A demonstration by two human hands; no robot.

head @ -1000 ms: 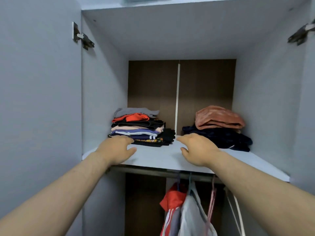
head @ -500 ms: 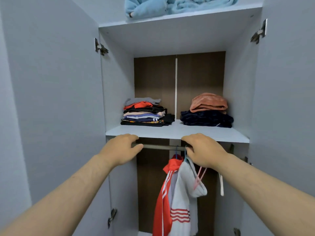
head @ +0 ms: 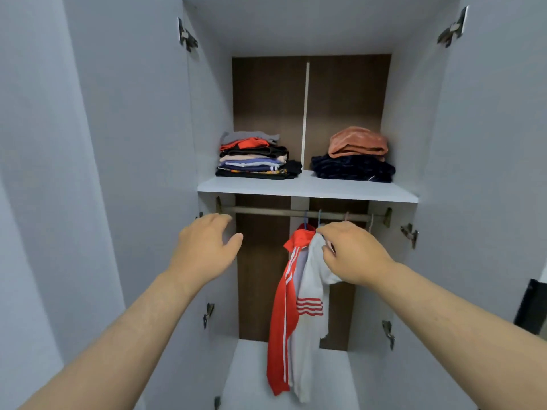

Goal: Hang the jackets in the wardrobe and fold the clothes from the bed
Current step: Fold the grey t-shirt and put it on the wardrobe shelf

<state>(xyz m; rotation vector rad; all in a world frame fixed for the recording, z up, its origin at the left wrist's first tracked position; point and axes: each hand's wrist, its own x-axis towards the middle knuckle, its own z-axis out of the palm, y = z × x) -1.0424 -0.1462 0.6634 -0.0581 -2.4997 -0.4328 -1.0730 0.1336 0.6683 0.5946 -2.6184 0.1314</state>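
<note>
- left hand [head: 204, 247]: fingers loose and spread, holding nothing. It hovers just in front of the left end of the rail [head: 266, 211]; I can't see contact.
- right hand [head: 355, 255]: fingers curled into the collar cloth of the white jacket [head: 307, 321], pinching it just under its hanger hook.
- The white jacket hangs from the rail, touching the red jacket [head: 281, 315] on its left. Both hang full length inside the wardrobe [head: 213, 113], doors open.
- On the rail, both jackets sit right of centre, with pink hanger hooks [head: 371, 221] further right; whether those carry anything is hidden behind the hand. The left half is bare.
- shelf [head: 307, 187] above the rail: folded stack [head: 251, 158] on the left, dark pile [head: 352, 168] with an orange piece on top on the right, set apart.
- Step, my read: the hanging stage, squaring the white jacket on its hanger.
- Next calls for easing the pinch off without dragging the collar off the hanger, and the left hand can steady the rail side if needed. Then the bed clothes; the bed is not in view, so what's left there is unknown.
</note>
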